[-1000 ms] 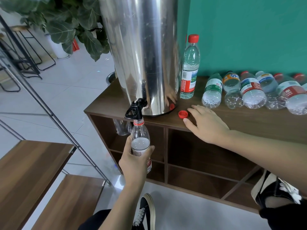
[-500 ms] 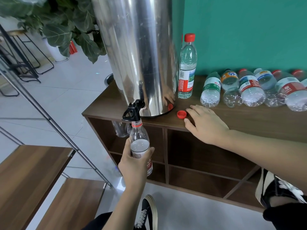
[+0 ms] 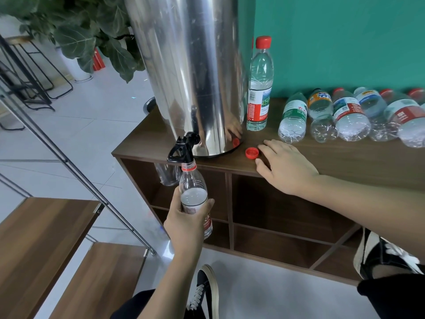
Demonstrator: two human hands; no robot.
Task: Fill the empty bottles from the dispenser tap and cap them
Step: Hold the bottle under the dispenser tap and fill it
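Red cap (image 3: 252, 153) lies at 9 o'clock of the flat, open right hand (image 3: 285, 168). The left hand (image 3: 187, 223) grips the bottle (image 3: 193, 194) under the tap (image 3: 184, 147). Keep its mouth right below, held straight, and stop before it spills.

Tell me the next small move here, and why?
Probably hold steady. The left hand grips the bottle with its mouth right under the black tap, and the water line sits only around the shoulder. The right hand rests flat beside the loose red cap, ready to pick it up once the bottle is full.
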